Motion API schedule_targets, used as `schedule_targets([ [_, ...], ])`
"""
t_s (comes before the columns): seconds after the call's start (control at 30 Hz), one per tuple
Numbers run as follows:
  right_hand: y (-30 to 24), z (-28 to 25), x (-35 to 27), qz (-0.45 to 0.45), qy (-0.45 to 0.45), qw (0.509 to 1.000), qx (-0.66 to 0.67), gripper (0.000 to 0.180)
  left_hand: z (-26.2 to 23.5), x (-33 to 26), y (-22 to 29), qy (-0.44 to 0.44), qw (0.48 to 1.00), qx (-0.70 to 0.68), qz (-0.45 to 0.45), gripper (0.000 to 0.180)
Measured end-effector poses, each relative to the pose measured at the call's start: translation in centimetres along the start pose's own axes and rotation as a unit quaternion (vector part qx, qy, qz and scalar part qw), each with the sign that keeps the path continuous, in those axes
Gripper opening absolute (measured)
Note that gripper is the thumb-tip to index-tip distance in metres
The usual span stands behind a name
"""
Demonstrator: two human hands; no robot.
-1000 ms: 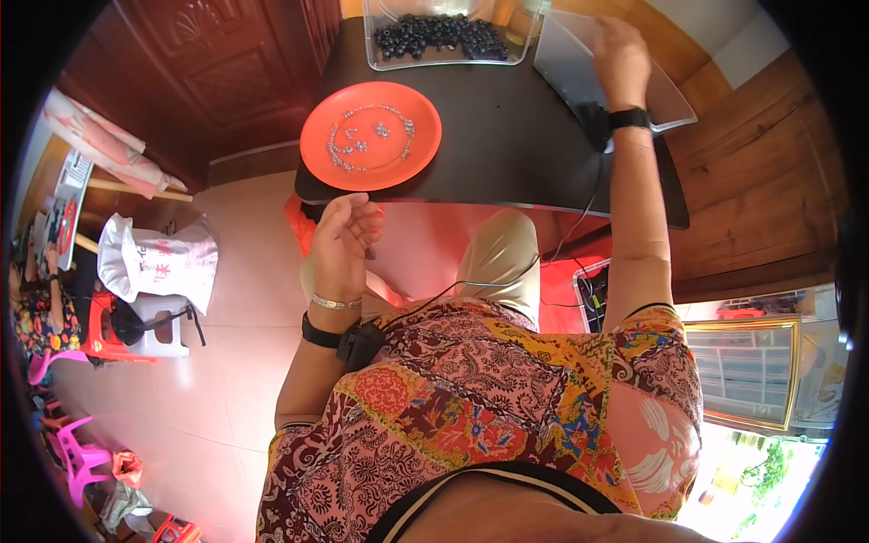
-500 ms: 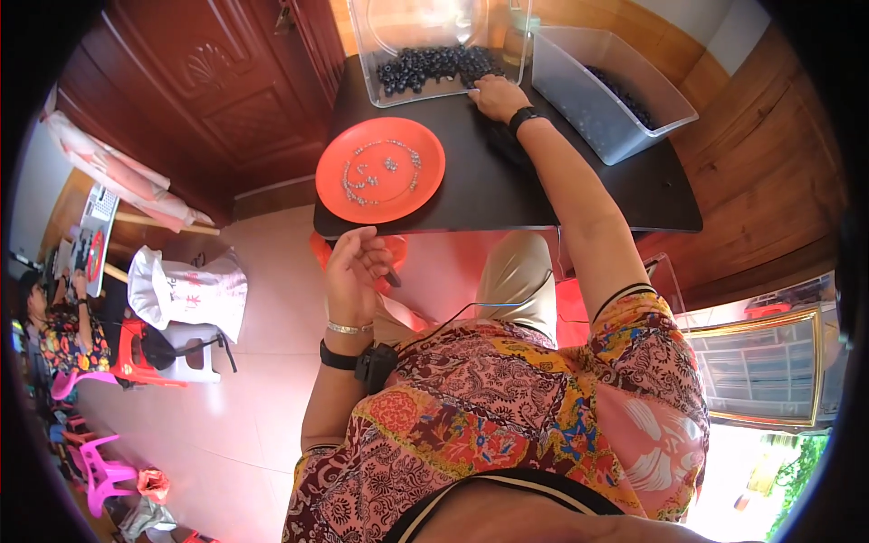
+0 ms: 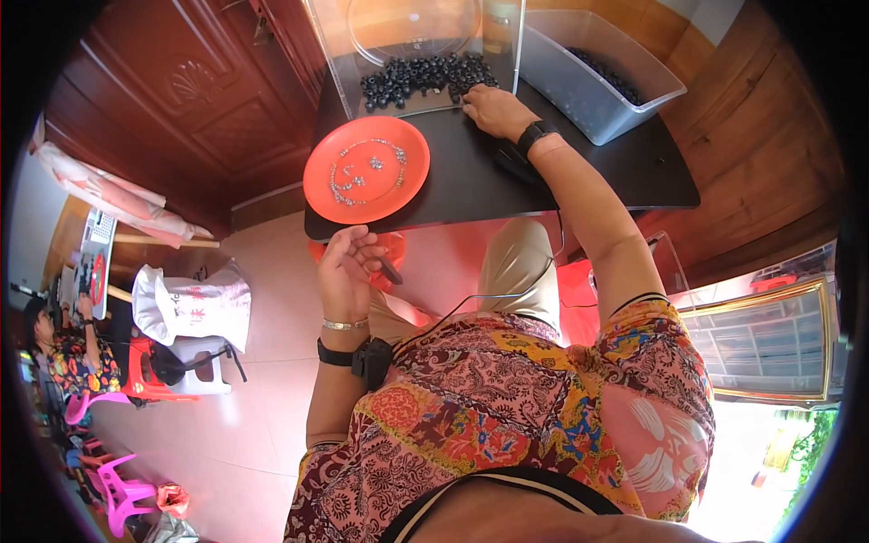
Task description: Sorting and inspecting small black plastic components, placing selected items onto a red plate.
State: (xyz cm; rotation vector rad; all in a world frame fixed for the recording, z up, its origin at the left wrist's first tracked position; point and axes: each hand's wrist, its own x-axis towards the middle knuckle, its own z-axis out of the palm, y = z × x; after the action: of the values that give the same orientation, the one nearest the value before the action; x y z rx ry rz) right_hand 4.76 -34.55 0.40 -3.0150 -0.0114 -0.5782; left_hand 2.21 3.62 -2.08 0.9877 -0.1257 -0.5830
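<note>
The black beads (image 3: pixel 425 77) lie in the clear box (image 3: pixel 519 54) at the far side of the desk (image 3: pixel 453 195), and I have the right hand (image 3: pixel 500 112) at the box's near right corner, fingertips beside the heap. My view shows that hand mostly from the back, so I cannot tell whether it is pinching any beads. If the fingers rake too hard, I judge that some could spill and roll off, the desk being smooth. A firm push on the box could also shift it.

Nearer to me, silvery beads (image 3: pixel 377 163) sit in a loose ring and small clusters on the red plate (image 3: pixel 371 214). Just below its near rim hangs the left hand (image 3: pixel 346 261), fingers loosely curled; a dark thing (image 3: pixel 390 270) shows by them, but I can't say if it is gripped. The plate sits close to the desk's edge, so a bump from that hand might jolt the ring apart.

To the right stands the grey tub (image 3: pixel 579 100). The cable (image 3: pixel 559 235) by the right forearm might snag on the desk's edge if pulled.
</note>
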Motion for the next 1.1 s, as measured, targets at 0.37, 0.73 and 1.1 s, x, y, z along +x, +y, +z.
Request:
schedule_targets([
  [0.37, 0.9, -2.0, -0.9, -0.007, 0.019, 0.997, 0.076, 0.025, -0.3, 0.2, 0.4, -0.003, 1.000, 0.002, -0.017, 0.025],
  [0.73, -0.8, -0.6, 5.2, 0.143, -0.001, 0.988, -0.056, 0.028, 2.0, -1.0, -0.1, -0.050, 0.998, 0.016, -0.036, 0.026],
  [1.1, -0.4, -2.7, 5.2, 0.123, 0.048, 0.990, 0.041, 0.020, 3.2, -1.1, -0.1, -0.073, 0.996, 0.035, -0.042, 0.026],
])
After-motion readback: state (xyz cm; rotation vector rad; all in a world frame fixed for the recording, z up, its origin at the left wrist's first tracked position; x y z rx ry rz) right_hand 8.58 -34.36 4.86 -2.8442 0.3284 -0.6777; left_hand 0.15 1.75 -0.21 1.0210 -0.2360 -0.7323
